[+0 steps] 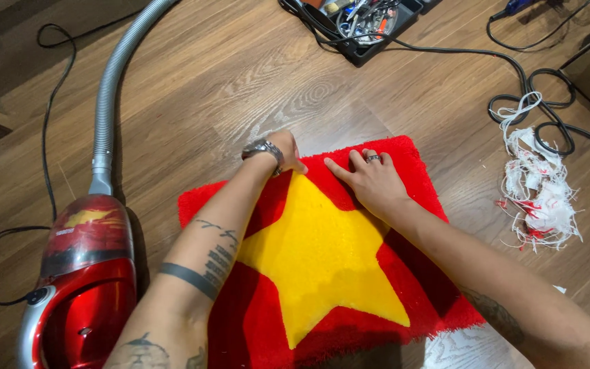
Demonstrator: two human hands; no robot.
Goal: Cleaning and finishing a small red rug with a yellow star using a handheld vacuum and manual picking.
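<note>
Floorboards (254,75) of brown wood fill the view, and everything lies on them. A red rug (421,171) with a big yellow star (322,260) sits at the centre and toward 6 o'clock, flat on the floor. At 8 o'clock stands a red vacuum cleaner (83,280), just beside the rug's edge, its grey ribbed hose (110,89) curving up toward 11 o'clock. At 3 o'clock, well apart from the rug, lies a heap of white and red yarn scraps (541,198), with black cables (548,116) looped above it. At 12 o'clock rests a black tray of tools (370,20). The left hand (283,152), a watch on its wrist, presses down at the star's upper tip, fingers curled, gripping nothing that shows. The right hand (371,179), ring on one finger, lies open and flat on the red pile just beside that tip, holding nothing.
</note>
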